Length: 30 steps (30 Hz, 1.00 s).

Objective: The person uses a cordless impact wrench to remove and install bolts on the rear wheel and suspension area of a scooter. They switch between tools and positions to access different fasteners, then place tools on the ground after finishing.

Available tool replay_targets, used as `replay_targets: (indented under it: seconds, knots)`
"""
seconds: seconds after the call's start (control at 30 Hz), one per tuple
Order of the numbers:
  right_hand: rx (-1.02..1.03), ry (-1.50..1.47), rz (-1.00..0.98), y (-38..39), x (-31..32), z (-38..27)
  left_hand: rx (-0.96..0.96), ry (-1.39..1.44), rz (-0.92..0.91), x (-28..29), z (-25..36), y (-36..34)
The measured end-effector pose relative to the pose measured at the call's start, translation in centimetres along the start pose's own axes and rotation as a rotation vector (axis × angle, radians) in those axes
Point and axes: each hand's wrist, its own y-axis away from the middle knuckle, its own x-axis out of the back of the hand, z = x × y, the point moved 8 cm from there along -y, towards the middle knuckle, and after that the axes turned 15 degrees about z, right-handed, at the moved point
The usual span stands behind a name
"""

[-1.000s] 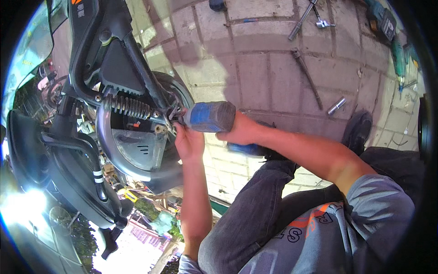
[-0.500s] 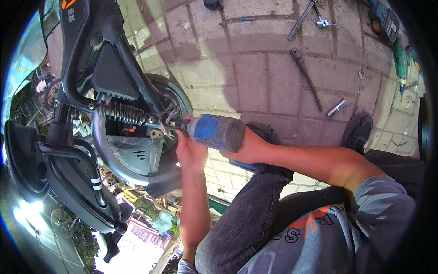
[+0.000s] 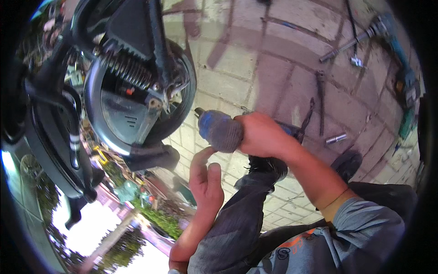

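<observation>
My right hand (image 3: 260,137) grips a dusty grey and blue impact wrench (image 3: 219,130). Its short nose (image 3: 199,111) points toward the scooter's rear wheel (image 3: 187,105) but stands apart from it. Just below the tool's body is my left hand (image 3: 207,185), thumb and forefinger raised and spread, with nothing visible between them. The forefinger's tip is close under the tool; whether it touches cannot be made out. On the scooter, a coil-spring shock absorber (image 3: 125,71) runs down to a metal bracket (image 3: 157,100) beside the wheel.
Tools lie on the paving bricks (image 3: 228,64): a silver socket (image 3: 336,139), a dark extension bar (image 3: 321,102), a long-shafted tool (image 3: 342,48) and a teal power tool (image 3: 401,55). The scooter's black seat (image 3: 52,160) is at the left. My bent knee (image 3: 228,205) rises beside my left arm.
The impact wrench has come away from the bracket by the shock absorber, back to the right. My left hand has left the bracket, moved lower and opened. The whole view has shifted.
</observation>
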Motion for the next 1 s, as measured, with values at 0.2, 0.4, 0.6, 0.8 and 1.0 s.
replay_targets:
  seconds: [0.2,0.4,0.6,0.8,1.0]
  knots:
    - [0.127,0.047,-0.111,3.7,-10.2,-3.2,-0.303,-0.221,0.246,8.0,1.5,7.9]
    - [0.244,0.060,-0.283,9.1,-18.0,-4.9,-0.057,-0.071,0.531,14.4,-6.4,14.1]
    - [0.533,-0.103,-0.362,16.0,-25.5,-1.1,0.602,0.827,0.843,16.5,-27.2,21.8]
    - [0.758,0.032,-0.411,19.5,-32.5,1.3,0.641,1.298,0.616,19.0,-28.0,18.3]
    - [0.821,0.272,-0.518,19.8,-39.5,1.5,0.574,1.150,0.700,23.7,-32.5,18.4]
